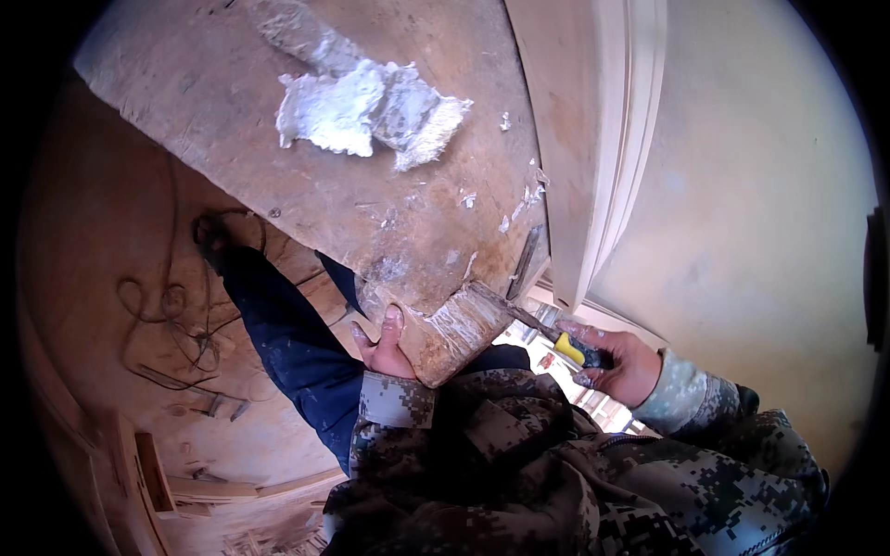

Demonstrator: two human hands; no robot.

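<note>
My right hand [623, 363] is closed round the yellow and black handle of a slim metal tool [526, 318]. Its shaft points left, and the tip meets a brown slab [454, 329] marked with whitish streaks. I cannot tell whether the tool is a screwdriver or a scraper. At the slab's left end, my left hand [387, 347] grips it with the thumb on top; most of its fingers are hidden. Whether the slab is a loose piece or the corner of the wooden board [389, 208] does not show. Further off on the board lies a fuzzy white wad [362, 107].
White crumbs [519, 206] are scattered near the board's right edge, by a dark narrow strip [525, 262]. Pale curved mouldings [603, 139] stand at the right, against a plain wall [751, 157]. A cord [171, 301] loops across the floor at left, near a dark-trousered leg [287, 338].
</note>
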